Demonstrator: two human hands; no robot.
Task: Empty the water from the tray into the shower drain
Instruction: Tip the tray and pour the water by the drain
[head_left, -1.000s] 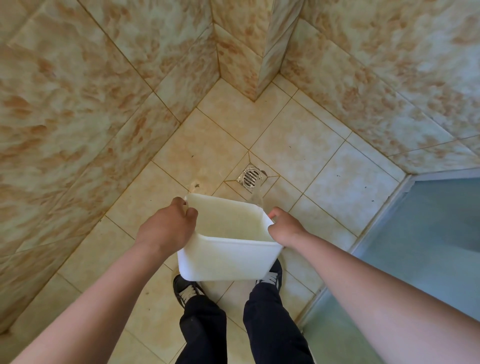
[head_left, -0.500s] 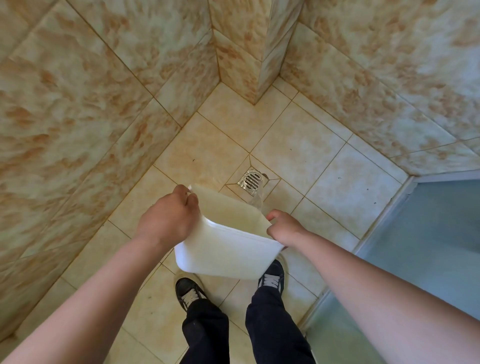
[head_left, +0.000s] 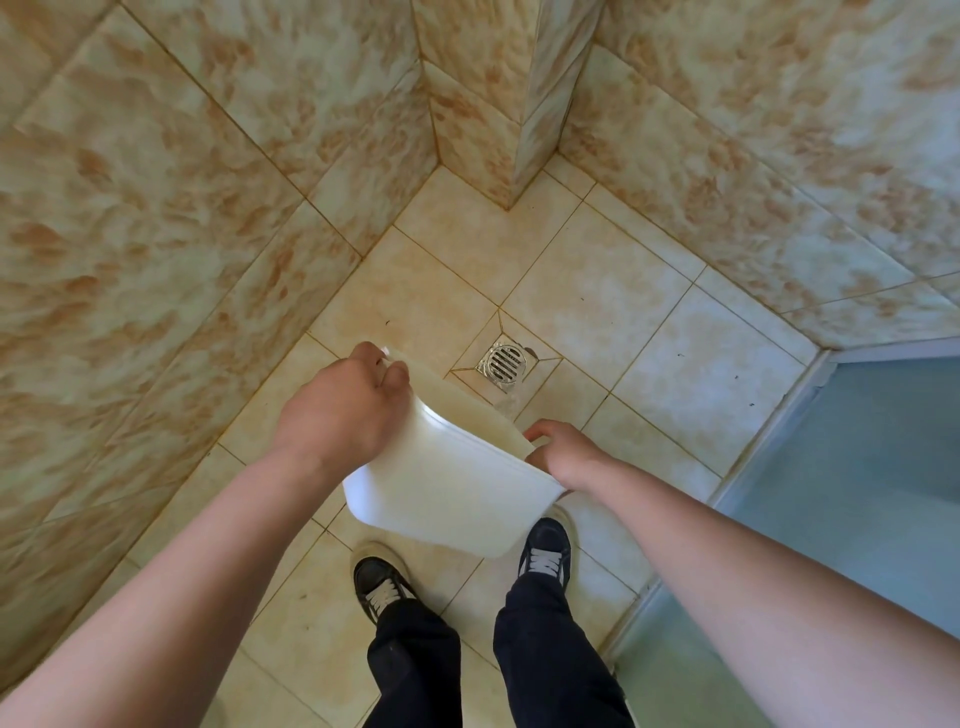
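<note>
A white plastic tray (head_left: 447, 488) hangs above the shower floor, tipped steeply away from me so its underside faces me. My left hand (head_left: 343, 410) grips its left rim and my right hand (head_left: 561, 451) grips its right rim. A thin stream of water (head_left: 508, 401) runs off the far right corner toward the metal drain (head_left: 503, 362) set in the beige floor tiles just beyond the tray.
Marbled tile walls close in on the left, back and right, with a tiled pillar (head_left: 511, 130) in the far corner. A frosted shower door (head_left: 857, 467) stands to the right. My two black shoes (head_left: 382, 584) stand on the floor under the tray.
Both hands have tipped the tray further forward, from nearly level to steeply tilted. Its inside has turned away from me and water pours off the far corner.
</note>
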